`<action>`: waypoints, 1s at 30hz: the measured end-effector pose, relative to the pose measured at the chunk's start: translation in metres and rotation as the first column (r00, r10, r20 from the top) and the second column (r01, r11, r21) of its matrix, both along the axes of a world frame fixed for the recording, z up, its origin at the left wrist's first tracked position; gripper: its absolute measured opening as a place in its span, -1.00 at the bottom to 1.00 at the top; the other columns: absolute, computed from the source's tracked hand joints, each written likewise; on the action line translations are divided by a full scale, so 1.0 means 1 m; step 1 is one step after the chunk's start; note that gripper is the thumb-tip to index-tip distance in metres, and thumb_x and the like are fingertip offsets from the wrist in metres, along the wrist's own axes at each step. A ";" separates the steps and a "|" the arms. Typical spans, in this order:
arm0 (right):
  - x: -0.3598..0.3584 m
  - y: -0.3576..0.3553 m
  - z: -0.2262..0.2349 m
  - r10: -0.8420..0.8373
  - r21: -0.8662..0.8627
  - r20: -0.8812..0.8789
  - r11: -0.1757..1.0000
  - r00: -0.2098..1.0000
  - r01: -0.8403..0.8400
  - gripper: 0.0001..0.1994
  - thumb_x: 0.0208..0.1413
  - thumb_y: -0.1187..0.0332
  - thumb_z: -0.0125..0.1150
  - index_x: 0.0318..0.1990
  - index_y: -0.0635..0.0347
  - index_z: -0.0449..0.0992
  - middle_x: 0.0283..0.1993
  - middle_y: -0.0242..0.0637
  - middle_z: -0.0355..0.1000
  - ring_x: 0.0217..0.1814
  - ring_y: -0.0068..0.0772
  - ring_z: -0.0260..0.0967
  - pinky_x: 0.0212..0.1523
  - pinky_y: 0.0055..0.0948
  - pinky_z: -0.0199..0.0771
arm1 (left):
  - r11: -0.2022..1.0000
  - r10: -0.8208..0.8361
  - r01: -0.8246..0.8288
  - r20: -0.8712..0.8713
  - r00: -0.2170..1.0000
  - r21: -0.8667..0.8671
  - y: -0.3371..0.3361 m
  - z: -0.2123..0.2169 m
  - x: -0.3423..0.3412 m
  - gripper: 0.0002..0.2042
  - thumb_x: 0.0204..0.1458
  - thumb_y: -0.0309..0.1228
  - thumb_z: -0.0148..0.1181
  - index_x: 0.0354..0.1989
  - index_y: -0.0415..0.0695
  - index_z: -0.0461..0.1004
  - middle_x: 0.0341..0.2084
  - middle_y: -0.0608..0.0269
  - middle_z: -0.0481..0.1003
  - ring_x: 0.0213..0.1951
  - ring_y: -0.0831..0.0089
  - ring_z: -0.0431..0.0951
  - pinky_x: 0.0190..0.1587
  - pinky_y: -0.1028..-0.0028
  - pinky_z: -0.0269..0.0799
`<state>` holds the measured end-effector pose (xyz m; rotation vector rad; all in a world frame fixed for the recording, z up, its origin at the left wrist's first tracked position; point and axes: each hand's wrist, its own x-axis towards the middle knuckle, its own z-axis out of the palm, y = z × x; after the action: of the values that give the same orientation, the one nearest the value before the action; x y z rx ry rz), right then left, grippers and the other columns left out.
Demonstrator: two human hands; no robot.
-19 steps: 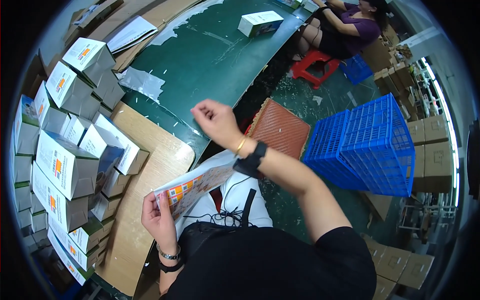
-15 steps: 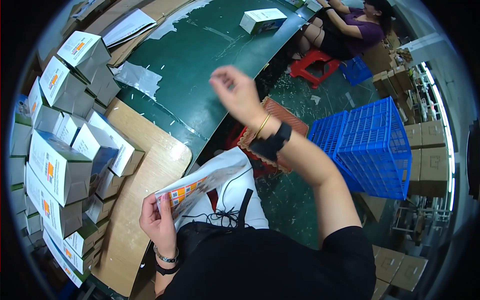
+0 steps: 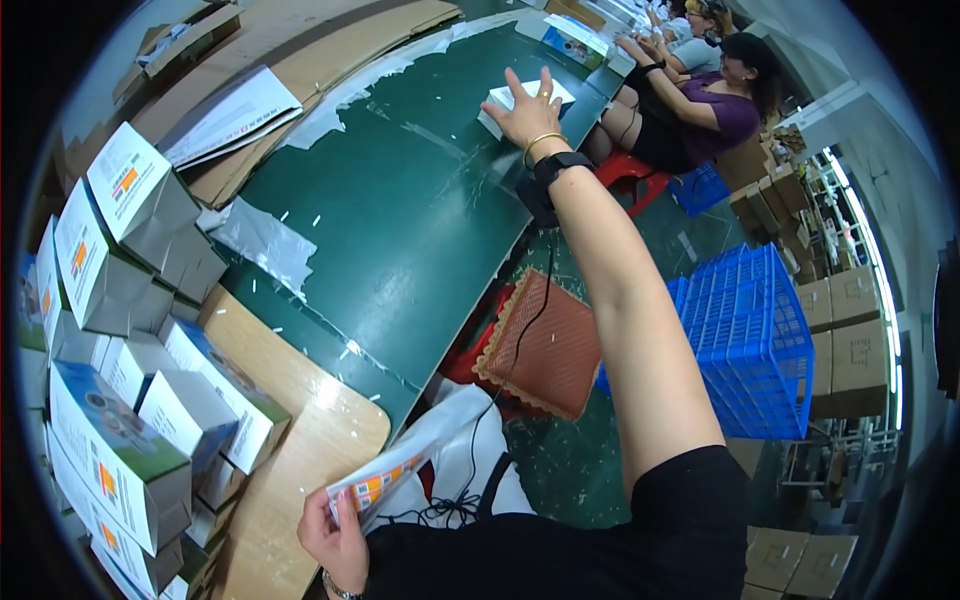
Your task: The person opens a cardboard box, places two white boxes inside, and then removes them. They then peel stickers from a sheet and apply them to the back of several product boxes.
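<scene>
My left hand (image 3: pixel 335 545) pinches the edge of a sheet of orange-and-white stickers (image 3: pixel 400 474) low over my lap, thumb on top. The sheet curls away toward the table edge. My right hand (image 3: pixel 530 120) is stretched far forward with its fingers spread over a white box (image 3: pixel 562 97) on the green table (image 3: pixel 400 210). The hand hides much of this box, and I cannot tell whether the fingers press on it.
White boxes with orange stickers (image 3: pixel 118 475) are stacked on a wooden board (image 3: pixel 285 400) at left. Right of the table stand a cushioned stool (image 3: pixel 545 340) and blue crates (image 3: pixel 755 340). A co-worker (image 3: pixel 715 110) sits at the far right, near another box (image 3: pixel 575 40).
My right hand has moved forward from the air above the table's near edge to the white box, its fingers spreading. My left hand still holds the sticker sheet. The view has shifted.
</scene>
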<state>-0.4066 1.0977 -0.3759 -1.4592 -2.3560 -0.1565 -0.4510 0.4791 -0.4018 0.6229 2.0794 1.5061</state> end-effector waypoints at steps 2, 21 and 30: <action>0.003 0.027 -0.015 0.080 0.041 0.148 0.995 0.986 -0.087 -0.25 0.25 -0.14 0.33 0.54 -0.21 0.28 0.59 0.21 0.11 0.63 0.17 0.11 0.61 0.08 0.04 | 1.000 -0.013 0.013 -0.009 1.000 0.017 -0.001 -0.011 -0.001 -0.89 0.39 -0.51 0.21 -0.08 -0.32 0.52 -0.33 0.35 0.52 -0.32 0.69 0.50 -0.24 0.63 0.45; 0.073 -0.305 -0.009 0.690 -0.054 -0.251 0.690 0.678 -0.722 -0.52 0.23 0.46 0.30 0.31 0.00 0.50 0.50 -0.03 0.33 0.55 0.45 0.14 0.58 0.16 0.17 | 0.983 -0.062 0.067 -0.031 0.998 0.170 -0.001 -0.024 -0.007 -0.90 0.38 -0.46 0.24 -0.13 -0.26 0.56 -0.39 0.45 0.50 -0.36 0.72 0.43 -0.32 0.62 0.36; 0.114 -0.395 0.064 0.588 -0.120 -0.631 0.570 0.505 -0.813 -0.65 0.25 0.46 0.41 0.18 0.23 0.63 0.08 -0.08 0.62 0.03 -0.26 0.61 0.08 -0.35 0.59 | 0.898 -0.142 0.080 0.112 0.983 0.433 0.020 0.035 -0.004 -0.84 0.37 -0.48 0.27 -0.02 -0.33 0.59 -0.26 0.35 0.65 -0.25 0.73 0.57 -0.17 0.67 0.48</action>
<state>-0.2928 0.7029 -0.3119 -0.3757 -2.3383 0.9081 -0.4548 0.4988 -0.3665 0.7541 1.5837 1.8956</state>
